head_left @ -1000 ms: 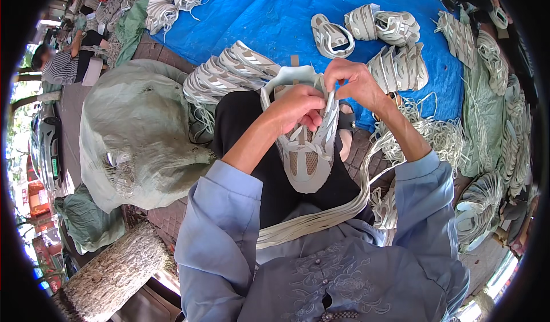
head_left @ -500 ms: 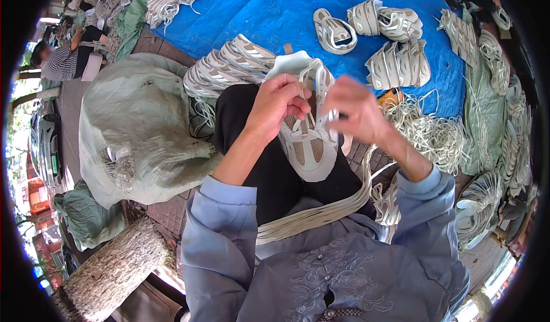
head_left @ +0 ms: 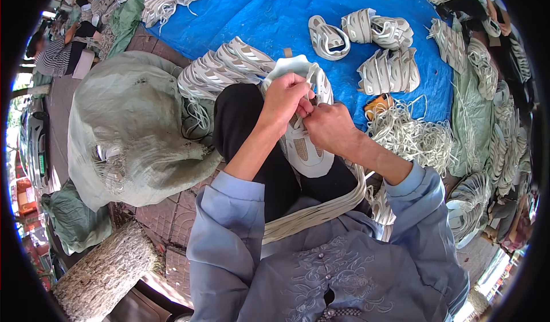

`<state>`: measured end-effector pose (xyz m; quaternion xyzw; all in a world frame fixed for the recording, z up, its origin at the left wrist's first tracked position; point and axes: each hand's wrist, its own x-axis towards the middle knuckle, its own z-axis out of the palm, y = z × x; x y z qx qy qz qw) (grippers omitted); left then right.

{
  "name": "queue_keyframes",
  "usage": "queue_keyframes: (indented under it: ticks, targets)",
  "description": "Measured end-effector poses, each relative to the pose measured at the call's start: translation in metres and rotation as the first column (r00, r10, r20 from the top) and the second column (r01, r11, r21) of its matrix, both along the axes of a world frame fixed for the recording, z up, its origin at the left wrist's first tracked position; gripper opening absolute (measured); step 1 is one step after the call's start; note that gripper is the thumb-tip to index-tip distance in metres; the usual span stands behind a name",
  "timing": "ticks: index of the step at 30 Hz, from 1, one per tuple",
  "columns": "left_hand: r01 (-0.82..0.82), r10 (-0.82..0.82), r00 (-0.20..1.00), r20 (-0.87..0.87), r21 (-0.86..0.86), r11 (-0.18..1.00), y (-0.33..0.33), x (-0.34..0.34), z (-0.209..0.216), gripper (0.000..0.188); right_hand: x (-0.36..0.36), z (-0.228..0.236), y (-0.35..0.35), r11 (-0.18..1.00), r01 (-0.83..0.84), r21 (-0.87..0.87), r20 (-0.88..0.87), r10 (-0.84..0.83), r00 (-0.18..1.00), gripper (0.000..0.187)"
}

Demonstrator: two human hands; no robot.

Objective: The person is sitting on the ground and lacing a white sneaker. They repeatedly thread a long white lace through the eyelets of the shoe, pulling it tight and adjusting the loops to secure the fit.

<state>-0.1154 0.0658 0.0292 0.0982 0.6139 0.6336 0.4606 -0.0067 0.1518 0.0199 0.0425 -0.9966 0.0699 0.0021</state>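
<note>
Reaching up and rightward from below with the left grip [head_left: 282, 103], bent at the elbow, bare from mid-forearm above a blue-grey sleeve [head_left: 226, 224]. Curled at the fingers there, with thumb and fingertips close together at the opening of a white and tan shoe upper [head_left: 311, 161]; cannot tell whether clamped on anything. Slanting up and leftward with the right grip [head_left: 331, 128], back of the hand uppermost, folded into a loose fist over the upper's middle, just beside the left fingertips; with its own tips hidden, cannot tell whether pinching anything. Supporting the upper over black trousers [head_left: 236, 113], toe toward the body, heel away. Carrying a bundle of off-white laces [head_left: 321, 218] across the lap. Facing a blue tarp [head_left: 275, 15] beyond the knees, near a tangled heap of laces [head_left: 409, 137] on the right and a grey-green sack [head_left: 134, 144] on the left.
</note>
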Motion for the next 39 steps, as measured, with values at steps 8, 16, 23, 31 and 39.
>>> queue_keyframes:
  ticks: [8, 16, 23, 31, 39]
  targets:
    - [-0.052, 0.049, 0.998, 0.048, 0.067, 0.996, -0.001, 0.001, -0.004, 0.010, 0.007, -0.001, 0.004, 0.981, -0.187, 0.050, -0.411, 0.191, 0.891, 0.005]
    - [-0.070, 0.070, 0.998, -0.005, 0.043, 0.997, 0.003, 0.003, -0.009, 0.009, 0.002, -0.003, 0.018, 0.722, 0.146, -0.677, 0.196, -0.014, 0.980, 0.014]
    - [-0.087, 0.088, 0.996, -0.014, 0.061, 0.994, 0.003, 0.005, -0.009, 0.010, 0.010, 0.001, 0.033, 0.414, 0.497, -0.763, 0.513, -0.079, 0.854, 0.019]
    - [-0.072, 0.074, 0.995, -0.069, 0.032, 0.997, 0.004, 0.008, -0.009, 0.010, 0.035, 0.004, 0.011, 0.971, 0.016, -0.239, 0.064, -0.001, 0.998, 0.016]
    - [-0.066, 0.070, 0.994, -0.089, 0.040, 0.997, 0.003, 0.009, -0.008, 0.009, 0.039, -0.010, 0.026, 0.980, -0.157, -0.119, -0.136, 0.140, 0.981, 0.002]
